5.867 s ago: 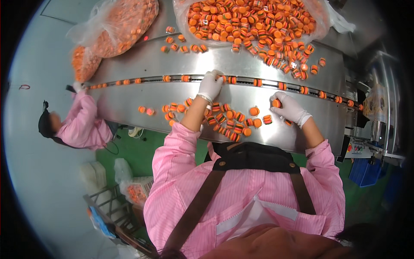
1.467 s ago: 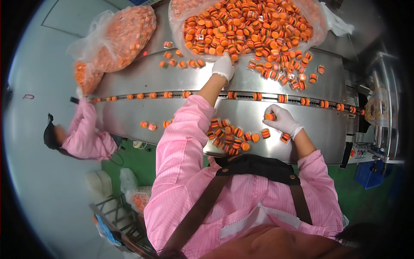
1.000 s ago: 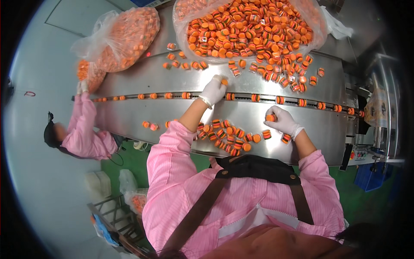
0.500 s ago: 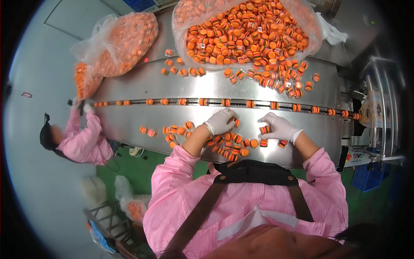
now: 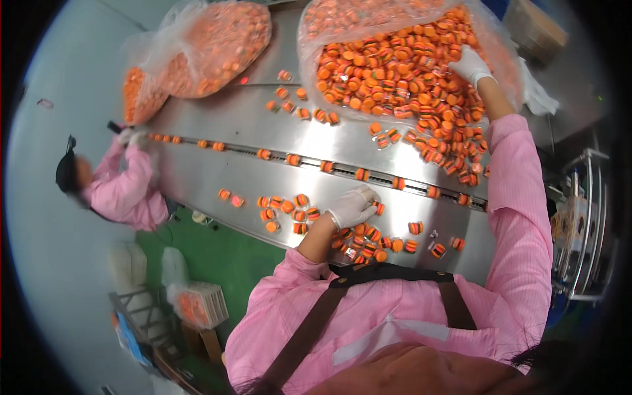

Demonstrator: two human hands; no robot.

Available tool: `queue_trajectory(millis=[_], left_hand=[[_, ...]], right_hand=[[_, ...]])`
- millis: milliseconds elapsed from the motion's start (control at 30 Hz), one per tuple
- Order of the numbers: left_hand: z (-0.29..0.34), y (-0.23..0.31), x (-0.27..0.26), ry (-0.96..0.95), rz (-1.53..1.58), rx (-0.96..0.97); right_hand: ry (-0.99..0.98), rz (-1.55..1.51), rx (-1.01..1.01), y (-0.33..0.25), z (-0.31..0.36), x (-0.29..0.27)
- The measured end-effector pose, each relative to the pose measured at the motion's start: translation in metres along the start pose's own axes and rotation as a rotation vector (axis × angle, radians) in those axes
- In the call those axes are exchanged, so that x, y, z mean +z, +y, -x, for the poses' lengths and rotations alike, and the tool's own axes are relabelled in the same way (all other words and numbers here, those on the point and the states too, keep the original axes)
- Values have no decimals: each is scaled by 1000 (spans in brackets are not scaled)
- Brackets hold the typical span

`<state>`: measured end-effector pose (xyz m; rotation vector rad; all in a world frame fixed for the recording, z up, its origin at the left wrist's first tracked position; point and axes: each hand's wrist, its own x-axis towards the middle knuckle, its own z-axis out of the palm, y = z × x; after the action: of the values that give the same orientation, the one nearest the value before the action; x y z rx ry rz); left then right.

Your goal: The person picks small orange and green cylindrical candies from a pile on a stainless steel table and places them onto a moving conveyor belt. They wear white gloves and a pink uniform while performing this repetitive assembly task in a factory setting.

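My left hand [image 5: 353, 207], in a white glove, is over the metal table, its fingers closed around a wrapped burger-shaped candy [image 5: 378, 208]. Beneath and beside that hand lies a loose group of such candies [image 5: 372, 234], with orange ends and red and green layers. At the upper right my gloved right hand [image 5: 471, 66] rests on the candy heap [image 5: 395, 72] in a large clear plastic bag [image 5: 510, 56]. Its thumb and fingers are apart, with nothing plainly held. Single candies [image 5: 361, 174] sit spaced along the narrow conveyor track [image 5: 343, 170] between my hands.
A second bag of candies [image 5: 220, 49] lies at the far left. A co-worker in pink [image 5: 128, 187] stands at the track's left end, both gloved hands by it. At the right is a machine with metal rails [image 5: 586, 224]. A cardboard box [image 5: 536, 29] stands at the back right.
My right hand has left the near table and reached up to the bagged heap, leaving several candies behind. The left hand stays near the loose group. The whole view has turned and shifted.
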<state>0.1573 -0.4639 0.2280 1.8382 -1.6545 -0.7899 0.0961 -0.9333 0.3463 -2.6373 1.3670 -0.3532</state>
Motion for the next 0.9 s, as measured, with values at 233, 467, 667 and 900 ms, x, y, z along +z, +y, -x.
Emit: queue_trajectory(millis=[233, 467, 667, 900], left_hand=[[4, 5, -5, 27, 9, 38], [1, 5, -6, -5, -10, 26], [2, 30, 7, 31, -192, -85], [3, 37, 26, -4, -98, -23]], right_hand=[[-22, 127, 191, -50, -8, 18], [74, 151, 106, -22, -24, 42], [59, 151, 98, -17, -39, 49], [49, 163, 95, -25, -40, 43]])
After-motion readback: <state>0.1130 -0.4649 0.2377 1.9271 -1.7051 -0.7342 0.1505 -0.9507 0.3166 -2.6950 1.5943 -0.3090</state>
